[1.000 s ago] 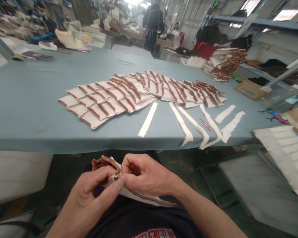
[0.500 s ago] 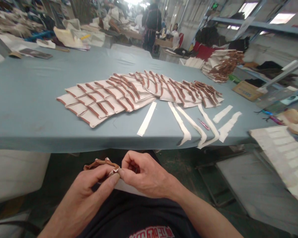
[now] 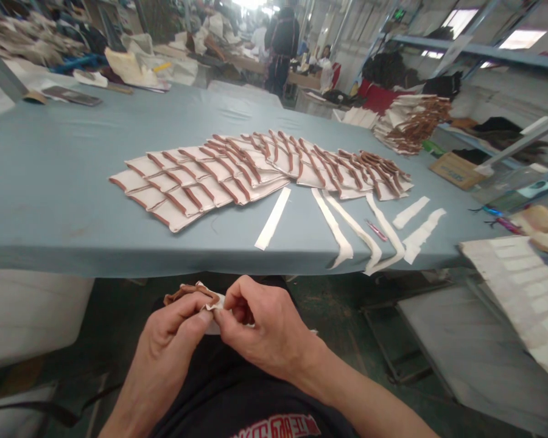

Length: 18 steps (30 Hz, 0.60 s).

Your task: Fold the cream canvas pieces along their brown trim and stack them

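Above my lap, in front of the table edge, both hands hold one white fabric piece with brown edging [image 3: 189,293]. My left hand [image 3: 173,340] pinches it between thumb and forefinger. Close against it, my right hand [image 3: 265,322] pinches the same piece near its corner, fingers curled. Much of the fabric is hidden behind my hands. On the table beyond lie rows of overlapping white fabric pieces with brown edges [image 3: 182,182].
Several white strips [image 3: 273,219] and a small pink tool [image 3: 375,230] lie near the front edge of the blue-grey table [image 3: 50,201]. At the back right stands a stack of similar pieces [image 3: 411,121]. A cardboard box [image 3: 456,170] is at right. A person [image 3: 281,48] stands far back.
Both hands stay pinched on the fabric piece. The left hand has shifted slightly right, and more white fabric shows between the hands. The view has moved a little.
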Available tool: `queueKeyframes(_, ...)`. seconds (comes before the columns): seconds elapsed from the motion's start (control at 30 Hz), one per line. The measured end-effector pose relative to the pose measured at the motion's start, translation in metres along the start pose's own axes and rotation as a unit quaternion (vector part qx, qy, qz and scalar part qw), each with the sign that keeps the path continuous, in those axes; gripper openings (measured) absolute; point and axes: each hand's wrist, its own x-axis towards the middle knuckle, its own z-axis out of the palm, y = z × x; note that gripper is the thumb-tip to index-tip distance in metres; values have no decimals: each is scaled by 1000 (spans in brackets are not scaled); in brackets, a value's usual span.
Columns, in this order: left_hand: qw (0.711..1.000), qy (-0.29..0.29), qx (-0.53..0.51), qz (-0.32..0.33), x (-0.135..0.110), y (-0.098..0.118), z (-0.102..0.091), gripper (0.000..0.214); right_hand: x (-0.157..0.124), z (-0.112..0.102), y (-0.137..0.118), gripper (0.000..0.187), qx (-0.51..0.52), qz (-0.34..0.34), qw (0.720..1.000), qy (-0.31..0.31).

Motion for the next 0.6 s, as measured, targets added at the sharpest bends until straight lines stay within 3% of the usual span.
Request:
queueKeyframes(0.17,995,93,-3,-33,-4,14,13,36,-4,12,2,12,-106,-52,990,77)
queueKeyframes(0.33,991,130,20,-27,-8,18,20,36,-7,23,3,13,-90,-71,986,123)
queueKeyframes(0.47,987,141,71,-5,-7,20,18,40,-9,31,-3,15,-9,-22,990,137)
queueKeyframes(0.53,987,130,91,9,-7,21,13,41,-8,29,-5,21,98,49,989,100)
queueKeyframes(0.6,989,104,103,26,-6,20,5,40,-7,25,-5,34,239,109,964,29)
